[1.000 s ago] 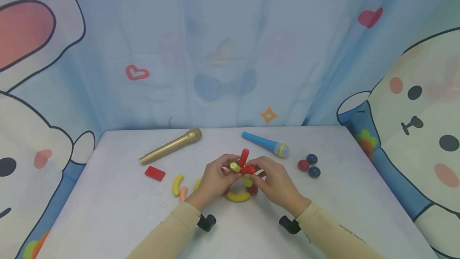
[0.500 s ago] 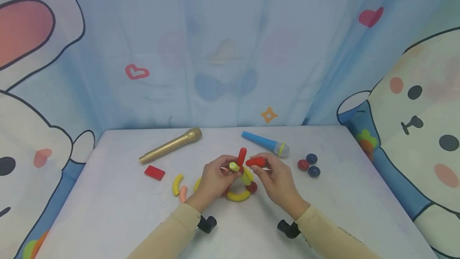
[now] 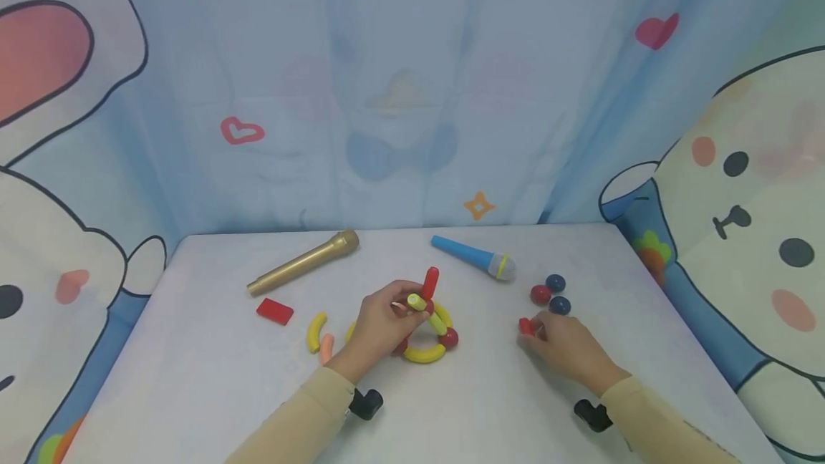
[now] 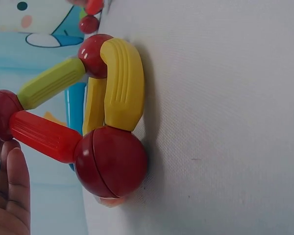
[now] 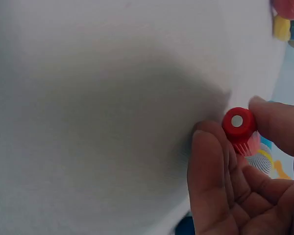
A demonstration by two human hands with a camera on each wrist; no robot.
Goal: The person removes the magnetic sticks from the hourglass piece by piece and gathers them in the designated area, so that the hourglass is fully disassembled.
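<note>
My left hand (image 3: 384, 319) grips the top red ball (image 4: 5, 115) of a magnetic stick-and-ball frame at the table's middle. From that ball a green stick (image 4: 54, 82) and a red stick (image 4: 46, 137) slope down to two lower red balls, with curved yellow sticks (image 4: 123, 83) between them. Another red stick (image 3: 430, 283) points upward and a short yellow-green stick (image 3: 416, 301) juts out near my left fingers. Off to the right, my right hand (image 3: 573, 351) pinches a loose red stick (image 5: 239, 129) between thumb and fingers, its magnet end showing in the right wrist view.
One red ball (image 3: 541, 295) and two dark blue balls (image 3: 555, 283) lie just beyond my right hand. A gold microphone (image 3: 303, 262) and a blue microphone (image 3: 473, 256) lie at the back. Left of the frame are a red block (image 3: 275, 311), a curved yellow stick (image 3: 316, 331) and a pink stick (image 3: 326, 348).
My right hand has pulled the red stick away from the frame and carried it right, low toward the table near the loose balls. My left hand keeps its hold on the frame.
</note>
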